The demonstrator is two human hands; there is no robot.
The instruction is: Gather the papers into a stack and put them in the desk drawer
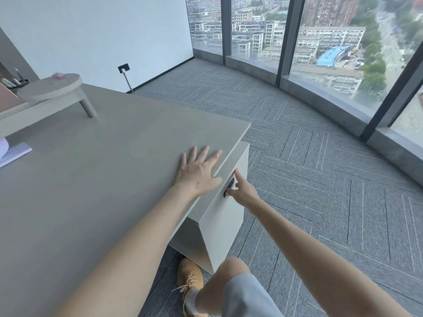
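The right hand (pixel 240 191) pinches the dark lock (pixel 229 188) on the drawer (pixel 225 216) front; the left hand (pixel 199 171) lies spread flat on the bench (pixel 103 179). The step looks like opening the drawer (next, pull it out). The papers (pixel 16 154) wait at the far left edge.

Grey desk (pixel 91 179), tan boot (pixel 191 274)

White papers (pixel 16 154) lie flat at the desk's far-left edge — drawer (pixel 225 216) shut.
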